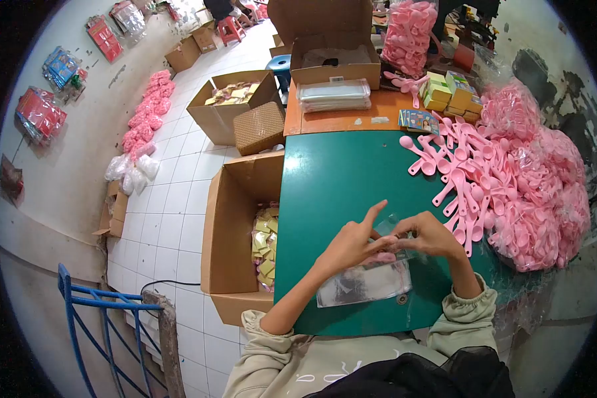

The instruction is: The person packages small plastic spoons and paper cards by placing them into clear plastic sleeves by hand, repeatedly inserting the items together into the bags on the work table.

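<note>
My left hand (pixel 355 244) and my right hand (pixel 428 235) meet over the front of the green table (pixel 338 192). Between them is a clear plastic bag (pixel 393 224), pinched by the fingers of both hands. My left index finger sticks up away from the others. Something pinkish shows under the fingers, too hidden to make out. Just below lies a flat stack of clear plastic bags (pixel 365 285), partly covered by my left hand. To the right of my right hand, loose pink spoons (pixel 467 192) are heaped on the table.
Bagged pink spoons (pixel 544 192) pile up at the right. Small yellow boxes (pixel 438 91), more clear bags (pixel 335 93) and an open carton (pixel 335 60) stand at the back. Left of the table, an open cardboard box (pixel 235 232) holds yellow-labelled packets (pixel 265 242). A blue metal rail (pixel 106 298) stands lower left.
</note>
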{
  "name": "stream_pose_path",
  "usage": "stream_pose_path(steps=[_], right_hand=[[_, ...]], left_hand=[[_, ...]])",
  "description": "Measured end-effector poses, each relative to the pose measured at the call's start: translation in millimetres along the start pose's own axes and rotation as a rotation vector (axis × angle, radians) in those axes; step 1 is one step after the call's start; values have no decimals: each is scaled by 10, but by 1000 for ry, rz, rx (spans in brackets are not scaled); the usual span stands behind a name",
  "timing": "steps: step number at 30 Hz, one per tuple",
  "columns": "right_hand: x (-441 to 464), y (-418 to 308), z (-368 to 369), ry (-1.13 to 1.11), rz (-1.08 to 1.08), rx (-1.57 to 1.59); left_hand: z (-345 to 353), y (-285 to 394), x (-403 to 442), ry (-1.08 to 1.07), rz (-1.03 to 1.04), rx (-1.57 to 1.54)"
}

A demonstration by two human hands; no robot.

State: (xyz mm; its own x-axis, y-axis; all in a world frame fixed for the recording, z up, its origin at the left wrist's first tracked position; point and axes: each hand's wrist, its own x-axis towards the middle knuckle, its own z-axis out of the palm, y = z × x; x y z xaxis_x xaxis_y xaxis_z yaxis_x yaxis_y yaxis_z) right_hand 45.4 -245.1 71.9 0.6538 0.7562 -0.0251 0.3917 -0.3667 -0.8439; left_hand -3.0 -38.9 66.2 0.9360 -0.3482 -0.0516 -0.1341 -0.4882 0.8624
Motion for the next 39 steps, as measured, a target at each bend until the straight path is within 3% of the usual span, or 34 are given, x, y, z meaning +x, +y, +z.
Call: stream_pose_path(steps=[1,5,7,8,13,20,23,25,26,29,33,39], right_hand=[[20,23,0,-29,78,102],[56,156,88,297,164,283],[79,118,57,311,188,367],[76,163,89,321,177,401],[-20,210,47,207,239,554],[19,221,147,322,222,468],[78,146,164,479,128,359],[128,69,196,681,21,297],[117,-4,147,614,24,107],[165,-104,193,339,-166,20],[119,-77,326,142,-140,-117],[90,-30,423,26,-74,-249]], left_hand=[[-17,-33,-15,3,-5,12],[-153,-409,-63,13,13,-311],[-179,-545,-59,48,62,-479],[-216,-522,-89,16,-8,-545],[-148,-545,-59,39,8,-560],[-105,-630,-72,-98,-11,-536],[-37,-724,-65,176,136,-414],[-5,-701,-79,327,62,-393],[2,-673,-94,399,24,-381],[11,-568,-164,85,-149,-934],[-4,-517,-205,-9,-271,-724],[-19,-510,-221,-135,-238,-641]])
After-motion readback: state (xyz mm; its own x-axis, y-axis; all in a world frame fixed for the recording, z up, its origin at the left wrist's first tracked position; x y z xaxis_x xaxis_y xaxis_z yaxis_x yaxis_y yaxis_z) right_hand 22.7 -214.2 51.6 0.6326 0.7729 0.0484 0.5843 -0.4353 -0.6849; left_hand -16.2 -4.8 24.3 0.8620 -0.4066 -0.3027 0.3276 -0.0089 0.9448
